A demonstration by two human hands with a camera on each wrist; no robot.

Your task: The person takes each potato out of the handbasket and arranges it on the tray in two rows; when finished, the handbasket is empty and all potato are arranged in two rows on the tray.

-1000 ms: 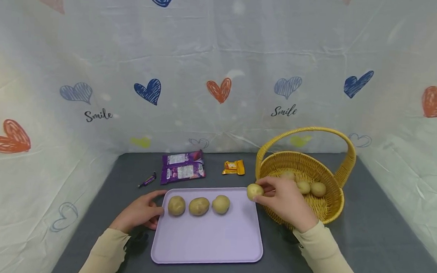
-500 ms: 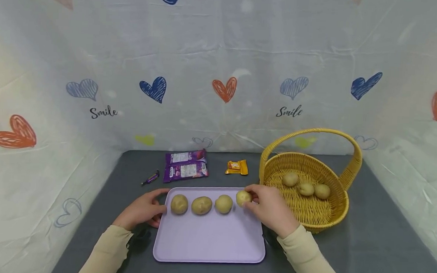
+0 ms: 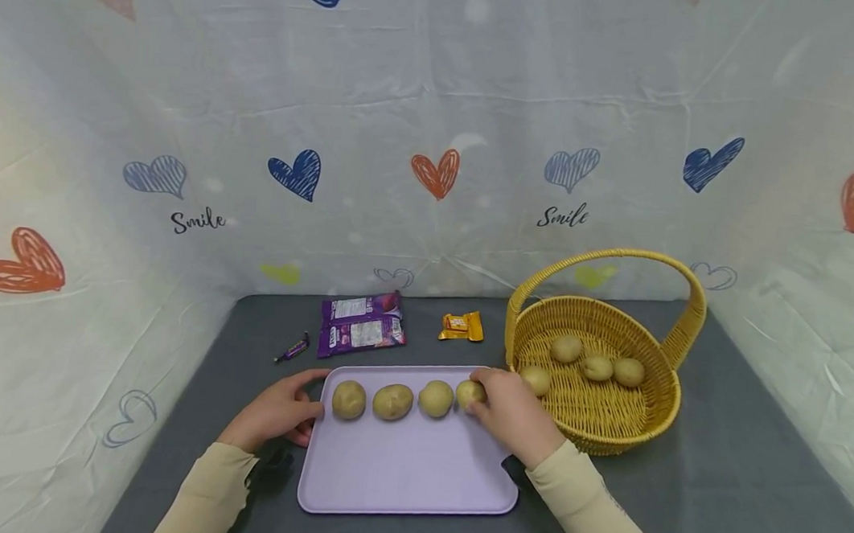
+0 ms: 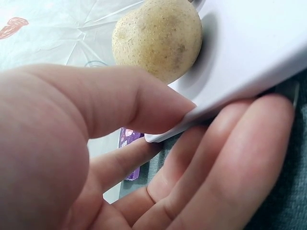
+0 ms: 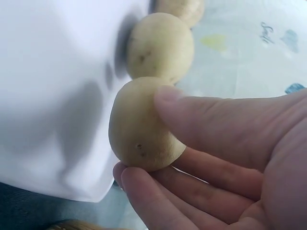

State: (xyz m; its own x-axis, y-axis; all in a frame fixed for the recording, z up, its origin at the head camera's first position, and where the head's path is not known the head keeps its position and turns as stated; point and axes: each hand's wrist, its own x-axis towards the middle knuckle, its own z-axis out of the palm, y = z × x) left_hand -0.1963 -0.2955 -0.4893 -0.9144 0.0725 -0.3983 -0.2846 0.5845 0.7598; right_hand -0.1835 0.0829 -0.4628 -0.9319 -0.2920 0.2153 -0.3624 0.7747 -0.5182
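A lilac tray [image 3: 409, 467] lies on the dark table, three potatoes [image 3: 393, 402] in a row along its far side. At its left edge my left hand [image 3: 274, 411] pinches the rim; in the left wrist view the thumb lies on the rim and the fingers curl against its outer side, a potato [image 4: 158, 40] just beyond. My right hand [image 3: 516, 416] grips a fourth potato [image 5: 141, 127] between thumb and fingertips at the tray's far right corner. This potato stands close beside the row's right-hand potato [image 5: 160, 48], overlapping it in the right wrist view.
Right of the tray stands a yellow wicker basket [image 3: 607, 425] with a tall handle and several potatoes [image 3: 566, 349] inside. Behind the tray lie a purple snack packet [image 3: 361, 334], an orange packet [image 3: 462, 326] and a small purple-wrapped sweet [image 3: 294, 347]. A heart-patterned white sheet surrounds the table.
My right hand has carried its potato left from the basket's near edge to the tray, beside the row. Another potato in the basket has come into view. The left hand stays on the rim.
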